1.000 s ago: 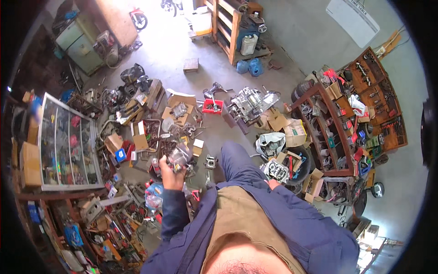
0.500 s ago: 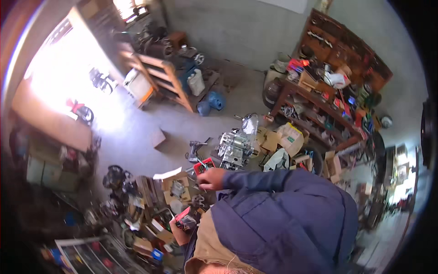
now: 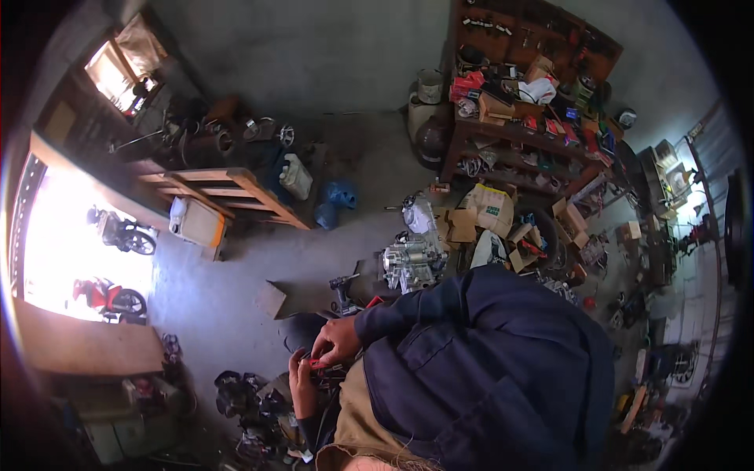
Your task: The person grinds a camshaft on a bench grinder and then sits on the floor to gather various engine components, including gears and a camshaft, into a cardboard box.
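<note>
My left hand (image 3: 300, 378) is closed round a red and dark object (image 3: 319, 364), low in the middle of the view. My right hand (image 3: 334, 341) reaches across from the right, its curled fingertips on the same object; my body and hands hide most of it. Just beyond them stand a dark power drill (image 3: 343, 297) and the edge of a red tray (image 3: 375, 301). A large silver engine casing (image 3: 412, 261) lies on the floor beyond my right forearm.
A wooden rack (image 3: 259, 200), blue bags (image 3: 339, 196) and a small block (image 3: 269, 301) are ahead. A cluttered workbench (image 3: 522, 118), cardboard boxes (image 3: 455, 226) and a sack (image 3: 487, 208) are at right. Two motorbikes (image 3: 110, 300) show through the bright doorway at left. Dark parts (image 3: 236, 392) lie low left.
My view has swung rightward. My right hand has risen from beside my leg, across my body, and moved left onto the object in my left hand.
</note>
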The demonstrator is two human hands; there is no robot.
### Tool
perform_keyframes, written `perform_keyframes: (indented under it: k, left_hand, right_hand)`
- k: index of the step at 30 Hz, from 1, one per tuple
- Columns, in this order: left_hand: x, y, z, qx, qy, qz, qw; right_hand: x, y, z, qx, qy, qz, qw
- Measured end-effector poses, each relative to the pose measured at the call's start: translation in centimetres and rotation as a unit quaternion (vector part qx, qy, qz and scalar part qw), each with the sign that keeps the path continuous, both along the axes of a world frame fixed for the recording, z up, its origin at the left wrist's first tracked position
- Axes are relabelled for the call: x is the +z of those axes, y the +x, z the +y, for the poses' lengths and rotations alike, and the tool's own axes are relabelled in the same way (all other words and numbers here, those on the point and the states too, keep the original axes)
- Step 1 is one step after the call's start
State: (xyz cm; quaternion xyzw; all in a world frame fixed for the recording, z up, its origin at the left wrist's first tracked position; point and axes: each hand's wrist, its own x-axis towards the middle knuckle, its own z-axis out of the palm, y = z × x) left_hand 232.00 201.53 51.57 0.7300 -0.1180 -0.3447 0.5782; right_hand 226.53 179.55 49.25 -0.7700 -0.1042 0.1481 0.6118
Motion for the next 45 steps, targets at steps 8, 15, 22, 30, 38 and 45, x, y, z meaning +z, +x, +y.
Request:
perform_keyframes:
  k: [8, 15, 22, 30, 38, 45]
  left_hand:
    - [-0.5, 17.7, -4.3, -0.142, -0.027, 0.053, 0.988]
    - [3.6, 36.2, -8.2, -0.298, 0.038, -0.085, 0.950]
    - [4.4, 43.1, -15.2, -0.416, -0.008, -0.108, 0.903]
    - [3.3, 46.2, -26.3, -0.533, 0.060, -0.158, 0.829]
    - [-1.3, 46.5, -40.9, -0.517, -0.013, -0.097, 0.850]
    - [-2.2, 41.5, -58.6, -0.491, -0.065, 0.006, 0.869]
  right_hand:
    - [-0.1, 13.8, -3.6, 0.005, 0.033, 0.015, 0.999]
    - [-0.3, 29.1, -3.7, -0.101, 0.041, 0.000, 0.994]
    - [3.2, 32.7, -7.7, -0.141, -0.001, 0.078, 0.987]
    - [3.0, 32.5, -13.0, -0.265, -0.139, 0.066, 0.952]
    - [-0.7, 31.8, -25.9, -0.377, -0.092, 0.014, 0.922]
    - [2.4, 26.4, -43.3, -0.419, -0.180, 0.018, 0.889]
